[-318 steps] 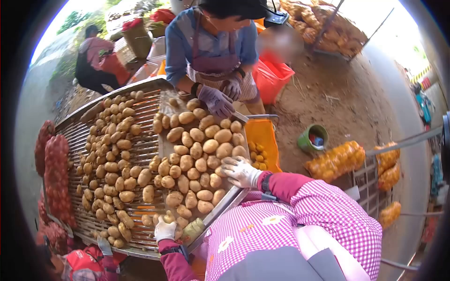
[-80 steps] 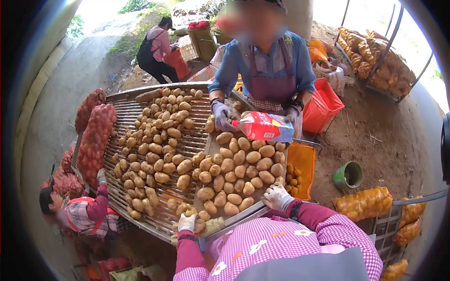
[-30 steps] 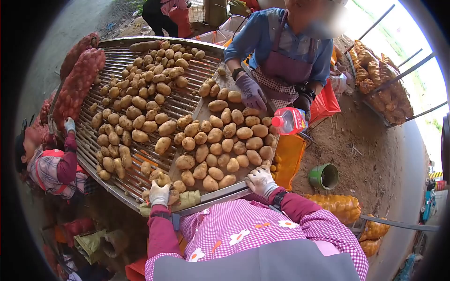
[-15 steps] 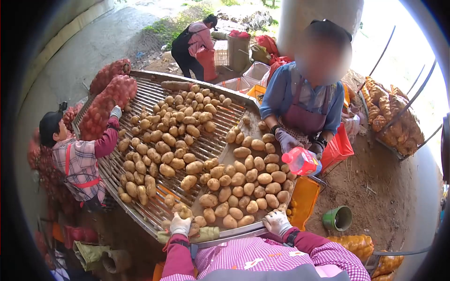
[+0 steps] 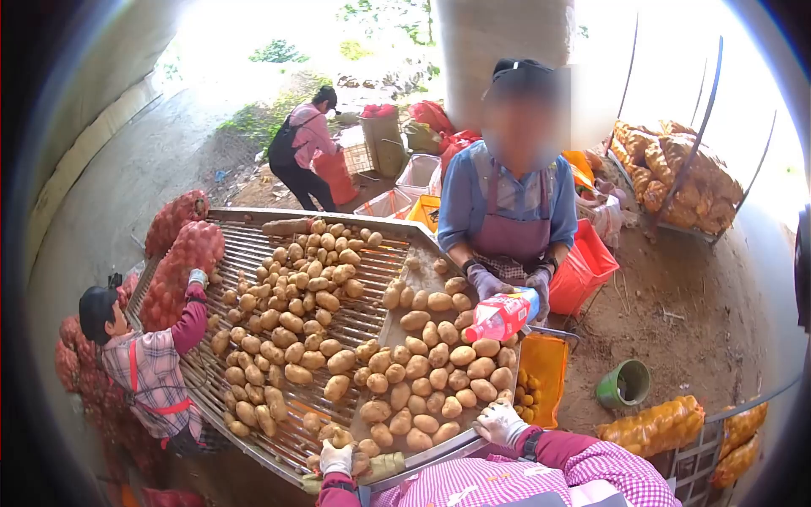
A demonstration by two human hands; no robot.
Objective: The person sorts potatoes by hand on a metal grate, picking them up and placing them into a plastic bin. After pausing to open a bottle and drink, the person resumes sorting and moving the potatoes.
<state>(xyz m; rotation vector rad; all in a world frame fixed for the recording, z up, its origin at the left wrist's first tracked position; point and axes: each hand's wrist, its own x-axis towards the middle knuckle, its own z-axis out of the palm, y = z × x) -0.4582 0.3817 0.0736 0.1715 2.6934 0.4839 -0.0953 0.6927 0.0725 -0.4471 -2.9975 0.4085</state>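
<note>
Potatoes [image 5: 290,322] cover the slatted metal sorting table [image 5: 207,338]; more lie on its flat end section [image 5: 397,317]. My left hand [image 5: 336,457], in a whitish glove, rests at the near edge. A potato [image 5: 341,438] touches its fingertips, and a rolled greenish cloth [image 5: 387,465] lies beside it on the rim. My right hand [image 5: 500,422], also gloved, lies on the near right corner, fingers spread over the rim beside the potatoes. Across the table, a co-worker's gloved hands [image 5: 492,284] hold a plastic bottle [image 5: 504,314] with a red label, tilted over the potatoes.
At left, another co-worker [image 5: 152,363] reaches to a red mesh sack [image 5: 184,272]. A third person [image 5: 302,144] bends behind. An orange crate [image 5: 543,372] holds potatoes by the right corner. Near it are a green bucket [image 5: 623,383] and filled yellow sacks [image 5: 655,427].
My view has tilted upward, so the table sits lower. The bottle has shifted slightly left over the potatoes. Both my hands stay at the table's near edge.
</note>
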